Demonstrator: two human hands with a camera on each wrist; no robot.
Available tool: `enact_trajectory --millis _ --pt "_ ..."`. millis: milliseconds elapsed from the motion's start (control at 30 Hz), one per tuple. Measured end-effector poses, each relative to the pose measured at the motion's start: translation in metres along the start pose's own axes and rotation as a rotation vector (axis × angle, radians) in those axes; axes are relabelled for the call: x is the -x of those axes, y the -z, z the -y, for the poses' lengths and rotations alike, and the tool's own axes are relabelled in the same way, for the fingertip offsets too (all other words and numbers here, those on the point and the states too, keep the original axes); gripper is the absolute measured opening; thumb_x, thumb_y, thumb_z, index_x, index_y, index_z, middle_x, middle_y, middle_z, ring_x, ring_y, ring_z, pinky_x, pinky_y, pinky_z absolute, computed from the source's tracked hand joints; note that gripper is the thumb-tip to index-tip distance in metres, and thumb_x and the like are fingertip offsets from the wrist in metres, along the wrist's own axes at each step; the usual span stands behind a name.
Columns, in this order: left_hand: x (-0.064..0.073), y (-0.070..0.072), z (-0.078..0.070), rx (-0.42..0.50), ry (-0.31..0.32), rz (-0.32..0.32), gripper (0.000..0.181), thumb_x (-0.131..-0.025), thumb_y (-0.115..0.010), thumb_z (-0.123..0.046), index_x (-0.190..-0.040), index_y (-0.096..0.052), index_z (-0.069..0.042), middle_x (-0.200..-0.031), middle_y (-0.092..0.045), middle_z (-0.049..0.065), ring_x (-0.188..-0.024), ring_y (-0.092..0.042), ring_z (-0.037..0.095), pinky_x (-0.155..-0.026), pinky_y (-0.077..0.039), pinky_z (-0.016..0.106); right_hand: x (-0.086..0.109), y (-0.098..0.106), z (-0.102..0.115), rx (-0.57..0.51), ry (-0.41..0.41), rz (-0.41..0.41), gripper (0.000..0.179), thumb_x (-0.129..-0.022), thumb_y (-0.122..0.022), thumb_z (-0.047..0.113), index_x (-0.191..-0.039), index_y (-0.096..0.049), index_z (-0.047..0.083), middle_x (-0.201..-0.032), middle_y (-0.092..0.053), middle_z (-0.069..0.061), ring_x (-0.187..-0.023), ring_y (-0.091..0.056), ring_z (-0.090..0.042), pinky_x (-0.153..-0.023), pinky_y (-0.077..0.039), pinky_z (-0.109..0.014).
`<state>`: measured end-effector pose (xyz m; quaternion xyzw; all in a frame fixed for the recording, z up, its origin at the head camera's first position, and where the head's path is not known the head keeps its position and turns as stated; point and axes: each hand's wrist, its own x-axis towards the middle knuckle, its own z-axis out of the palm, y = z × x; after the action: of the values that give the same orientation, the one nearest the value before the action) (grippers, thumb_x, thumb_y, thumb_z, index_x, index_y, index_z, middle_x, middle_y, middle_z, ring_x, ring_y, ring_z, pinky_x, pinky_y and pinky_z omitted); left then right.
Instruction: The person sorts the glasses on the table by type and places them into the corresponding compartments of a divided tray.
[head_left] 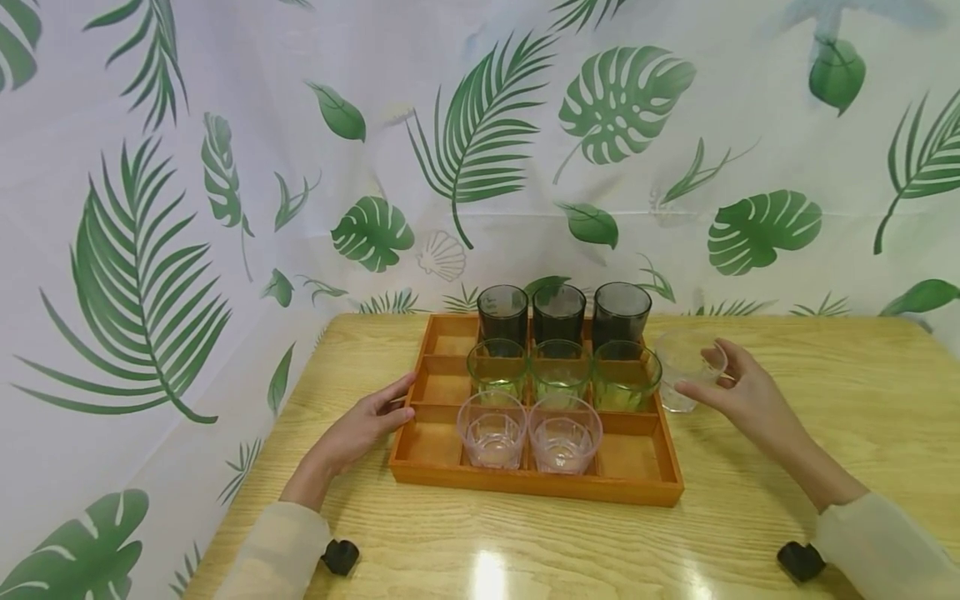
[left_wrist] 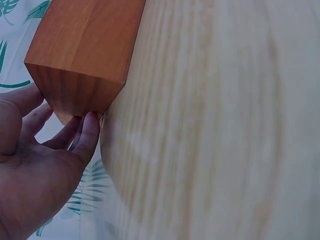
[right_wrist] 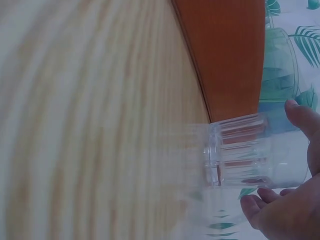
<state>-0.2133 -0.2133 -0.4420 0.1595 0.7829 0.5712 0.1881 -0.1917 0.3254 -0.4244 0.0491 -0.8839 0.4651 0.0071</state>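
A wooden tray with compartments lies on the table. Three dark grey glasses stand in its back row, three green glasses in the middle row, and two pale pinkish clear glasses in the front row. My left hand touches the tray's left wall with thumb and fingertips, which the left wrist view shows close up. Just outside the tray's right side, my right hand holds a clear glass upright between thumb and fingers. In the right wrist view, that glass has a ribbed lower part.
A light wood table bears the tray. Behind it and on the left hangs a white cloth printed with green leaves. Small black pieces sit by both sleeves.
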Motion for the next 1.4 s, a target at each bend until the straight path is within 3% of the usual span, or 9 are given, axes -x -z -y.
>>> enact_trajectory --millis 200,300,433,600,700,933,1200,1267,1400 --pt "0.0 0.0 -0.001 -0.012 0.0 -0.002 0.067 -0.109 -0.055 -0.021 -0.167 -0.021 -0.015 -0.171 -0.014 0.012 -0.155 -0.019 0.038 -0.121 -0.025 0.054 -0.007 -0.002 -0.001 -0.022 -0.015 0.012 0.103 -0.1 -0.071 0.036 -0.165 0.001 0.0 -0.161 -0.026 -0.034 -0.137 -0.035 -0.06 -0.103 -0.04 -0.067" --pt "0.001 0.0 -0.002 -0.015 0.003 -0.006 0.067 -0.109 -0.056 -0.021 -0.167 -0.022 -0.015 -0.171 -0.014 0.013 -0.155 -0.019 0.038 -0.121 -0.025 0.054 -0.008 -0.003 -0.001 -0.021 -0.003 0.007 0.102 -0.1 -0.071 0.034 -0.165 -0.001 -0.001 -0.16 -0.029 -0.034 -0.135 -0.037 -0.057 -0.098 -0.049 -0.044" --pt "0.001 0.0 -0.002 -0.013 0.005 -0.006 0.067 -0.109 -0.056 -0.021 -0.167 -0.022 -0.015 -0.171 -0.014 0.013 -0.155 -0.019 0.038 -0.121 -0.026 0.053 -0.01 -0.005 -0.002 -0.01 0.007 0.003 0.1 -0.1 -0.072 0.032 -0.164 -0.004 -0.003 -0.158 -0.032 -0.034 -0.132 -0.041 -0.053 -0.083 -0.044 -0.018" --pt "0.0 0.0 -0.001 -0.012 0.002 -0.007 0.067 -0.109 -0.056 -0.021 -0.167 -0.022 -0.015 -0.171 -0.015 0.013 -0.155 -0.019 0.038 -0.121 -0.026 0.053 -0.011 -0.007 -0.003 -0.005 0.028 -0.016 0.096 -0.1 -0.072 0.031 -0.163 -0.01 -0.005 -0.156 -0.036 -0.034 -0.13 -0.045 -0.049 -0.085 -0.044 -0.02" --pt "0.0 0.001 0.0 -0.017 0.0 -0.009 0.067 -0.109 -0.056 -0.021 -0.167 -0.023 -0.015 -0.171 -0.015 0.012 -0.155 -0.02 0.038 -0.121 -0.026 0.053 -0.01 -0.007 -0.003 -0.011 0.047 -0.03 0.094 -0.1 -0.072 0.03 -0.163 -0.012 -0.006 -0.154 -0.039 -0.035 -0.128 -0.047 -0.047 -0.079 -0.042 -0.011" --pt "0.0 0.001 0.0 -0.009 -0.001 -0.003 0.067 -0.109 -0.055 -0.021 -0.167 -0.021 -0.015 -0.171 -0.014 0.013 -0.155 -0.018 0.038 -0.121 -0.025 0.054 -0.006 -0.008 -0.002 -0.037 0.064 -0.04 0.092 -0.1 -0.072 0.027 -0.163 -0.013 -0.005 -0.154 -0.039 -0.034 -0.128 -0.048 -0.046 -0.078 -0.043 -0.007" --pt "0.001 0.001 0.0 -0.009 0.004 0.0 0.067 -0.11 -0.054 -0.019 -0.167 -0.02 -0.014 -0.171 -0.013 0.013 -0.154 -0.02 0.039 -0.121 -0.026 0.054 0.006 -0.001 0.004 0.013 0.08 -0.06 0.09 -0.1 -0.072 0.03 -0.163 -0.017 -0.004 -0.152 -0.044 -0.03 -0.126 -0.05 -0.043 -0.081 -0.041 -0.007" --pt "0.001 0.0 -0.001 -0.016 0.004 -0.008 0.067 -0.109 -0.055 -0.019 -0.167 -0.021 -0.013 -0.171 -0.014 0.014 -0.154 -0.019 0.039 -0.121 -0.026 0.055 0.009 0.0 0.006 0.021 0.084 -0.063 0.089 -0.1 -0.072 0.03 -0.163 -0.018 -0.003 -0.151 -0.045 -0.029 -0.126 -0.05 -0.039 -0.082 -0.04 -0.007" --pt "0.001 0.0 -0.002 -0.035 0.001 -0.017 0.066 -0.109 -0.054 -0.018 -0.166 -0.021 -0.012 -0.171 -0.014 0.016 -0.154 -0.018 0.041 -0.121 -0.025 0.055 0.017 0.004 0.007 0.031 0.092 -0.07 0.088 -0.1 -0.072 0.029 -0.163 -0.019 -0.001 -0.15 -0.047 -0.027 -0.12 -0.052 -0.01 -0.083 -0.038 -0.006"
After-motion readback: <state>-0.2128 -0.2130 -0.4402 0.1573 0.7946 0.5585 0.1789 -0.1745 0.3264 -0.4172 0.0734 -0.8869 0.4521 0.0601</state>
